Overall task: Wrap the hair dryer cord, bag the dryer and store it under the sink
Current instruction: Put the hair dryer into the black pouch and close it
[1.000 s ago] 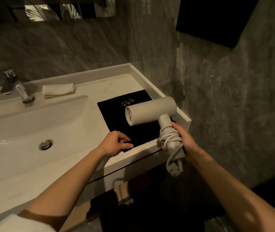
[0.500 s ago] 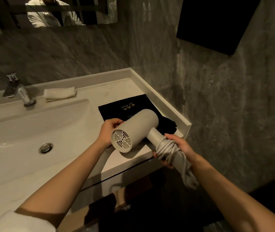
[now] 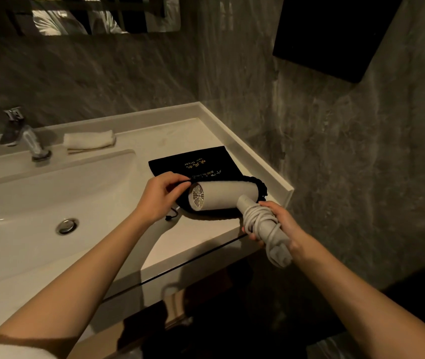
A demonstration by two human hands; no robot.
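A white hair dryer (image 3: 225,195) lies across the mouth of a black drawstring bag (image 3: 196,161) on the counter's right end, its grille end pointing left. Its cord (image 3: 256,216) is coiled around the handle, and the plug hangs off the handle's lower end. My right hand (image 3: 281,224) is closed around the cord-wrapped handle past the counter's front edge. My left hand (image 3: 159,195) pinches the upper lip of the bag's opening, just left of the dryer's grille. The barrel's nozzle end sits against the bag's rim; how far it is inside I cannot tell.
The white sink basin (image 3: 37,203) with its drain lies to the left, with a chrome tap (image 3: 25,136) and a folded white towel (image 3: 89,139) behind it. Grey stone walls close in at the back and right. A dark shelf space (image 3: 206,307) opens below the counter.
The dryer has swung down onto the bag, barrel turned from pointing at me to lying sideways. My left hand has moved from the bag's edge to lifting the lip of its opening.
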